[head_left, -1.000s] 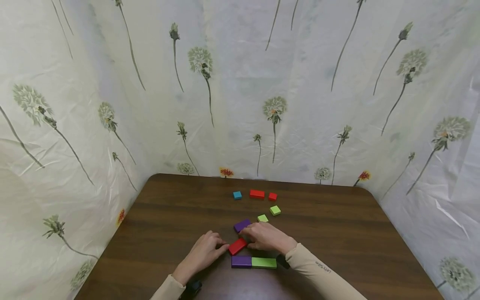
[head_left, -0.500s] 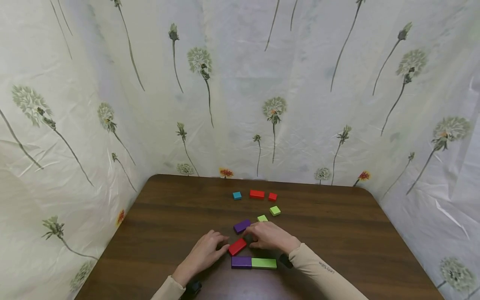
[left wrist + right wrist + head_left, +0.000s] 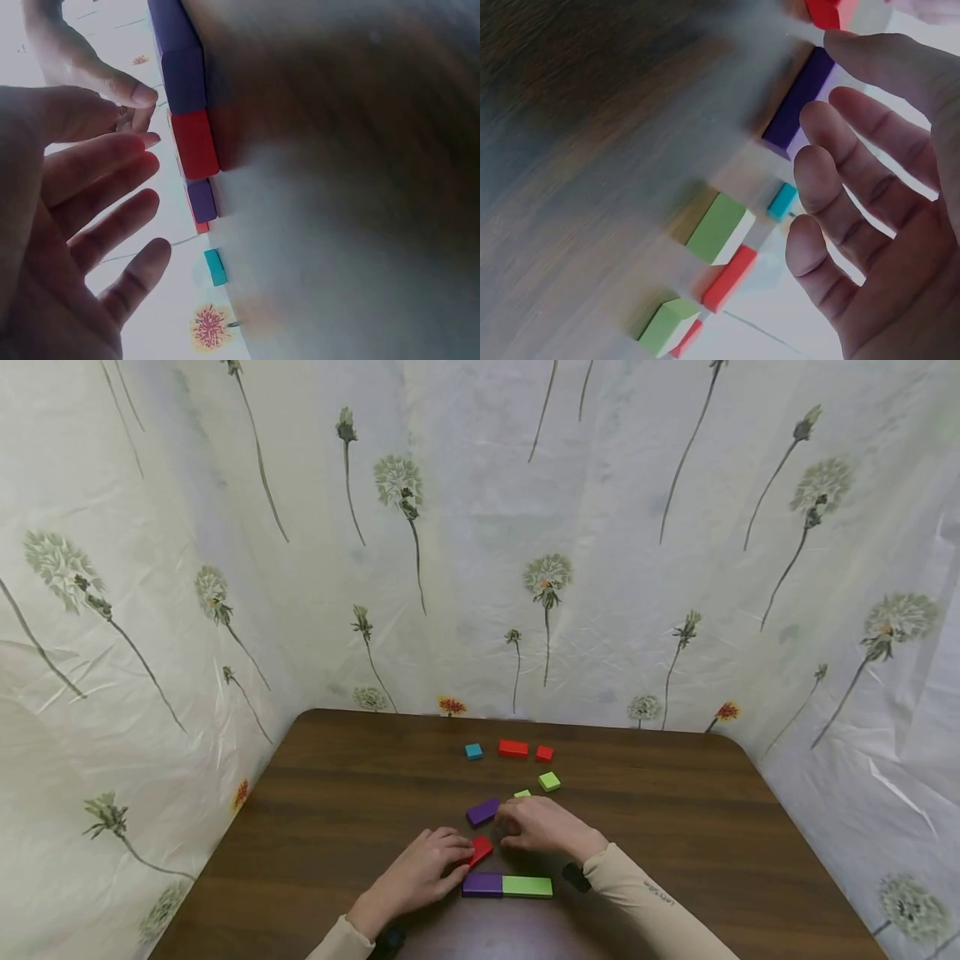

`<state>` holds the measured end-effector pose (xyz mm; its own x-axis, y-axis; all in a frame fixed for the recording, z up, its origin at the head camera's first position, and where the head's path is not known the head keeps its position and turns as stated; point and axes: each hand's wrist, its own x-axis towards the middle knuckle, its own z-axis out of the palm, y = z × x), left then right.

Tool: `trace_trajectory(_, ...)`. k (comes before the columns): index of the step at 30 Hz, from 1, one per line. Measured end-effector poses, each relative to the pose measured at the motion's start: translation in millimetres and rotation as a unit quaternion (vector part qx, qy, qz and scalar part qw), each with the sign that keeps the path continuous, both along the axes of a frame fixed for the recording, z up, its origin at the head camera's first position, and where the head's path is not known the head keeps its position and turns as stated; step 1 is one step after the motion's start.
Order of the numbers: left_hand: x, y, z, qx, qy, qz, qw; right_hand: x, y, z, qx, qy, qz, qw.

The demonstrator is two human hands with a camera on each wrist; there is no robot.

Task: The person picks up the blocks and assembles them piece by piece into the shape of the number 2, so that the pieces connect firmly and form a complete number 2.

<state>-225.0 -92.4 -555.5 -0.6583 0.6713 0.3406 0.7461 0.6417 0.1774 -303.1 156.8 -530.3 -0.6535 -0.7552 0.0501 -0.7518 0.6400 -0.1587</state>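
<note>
1. The left hand (image 3: pixel 420 872) is poised over the angled red block (image 3: pixel 482 849); a low dip could be skewing the piece further, its near corner perhaps knocking the near purple block (image 3: pixel 482 885) out of line with the long green block (image 3: pixel 527 887).
2. Beside the far purple block (image 3: pixel 482 812), the right hand (image 3: pixel 543 824) is hanging; a careless sweep could be shoving that block or the half-hidden small green block (image 3: pixel 522 793).
3. On both hands the fingers (image 3: pixel 116 223) are standing apart, clamping nothing; whether left fingertips are touching red, no view is settling.
4. Bright, flat-sided and sharp-edged, the red piece is lying aslant on the desk (image 3: pixel 360 777), between the two purple blocks, its left end partly hiding behind the fingers.
</note>
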Motion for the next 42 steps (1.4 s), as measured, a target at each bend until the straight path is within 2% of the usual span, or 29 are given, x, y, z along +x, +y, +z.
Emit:
trace_trajectory(7, 1.8, 0.4, -3.3, -0.007, 0.011, -0.012, 0.9998, -4.6, 7, -1.7, -0.024, -0.011, -0.023, 0.9994)
trace_trajectory(14, 3.3, 0.8, -5.0, -0.046, -0.035, 0.001, 0.9983, -9.9, 14, -2.1, -0.049, -0.018, -0.05, 0.9974)
trace_trajectory(18, 4.0, 1.7, -2.4, -0.055, -0.036, 0.002, 0.9979, -14.7, 17, -3.1, -0.057, -0.026, -0.058, 0.9964)
trace_trajectory(28, 2.5, 4.8, 4.5, -0.072, -0.055, 0.012, 0.9958, -22.5, 19, -0.1, -0.062, -0.023, -0.07, 0.9954)
trace_trajectory(37, 2.5, 8.3, 7.6, -0.087, -0.052, 0.016, 0.9947, -25.3, 16, 5.4, -0.075, -0.032, -0.071, 0.9942)
trace_trajectory(42, 1.4, 9.7, 8.9, -0.096, -0.057, 0.017, 0.9936, -26.7, 14, 11.8, -0.069, -0.021, -0.064, 0.9953)
